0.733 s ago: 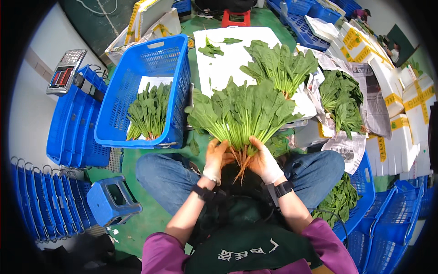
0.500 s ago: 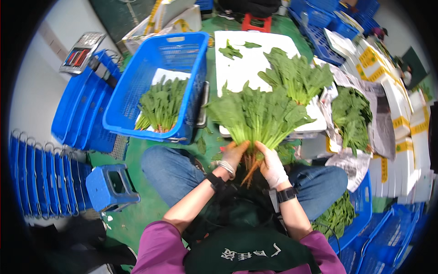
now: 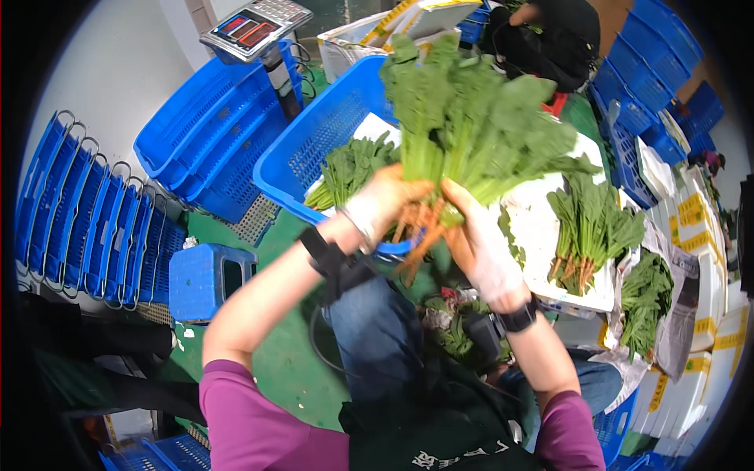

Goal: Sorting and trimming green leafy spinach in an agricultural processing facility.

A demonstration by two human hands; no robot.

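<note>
Appears to be mid-handling, with a leafy green bunch clasped just above its roots between left hand and right hand, fingers curled closed, raised by the blue crate, and likely calls for steady two-handed support.

The person wears a short-sleeved purple shirt, a dark apron with white lettering, blue denim jeans, a whitish band at the left wrist, and black wrist straps bearing dark boxy modules.
</note>
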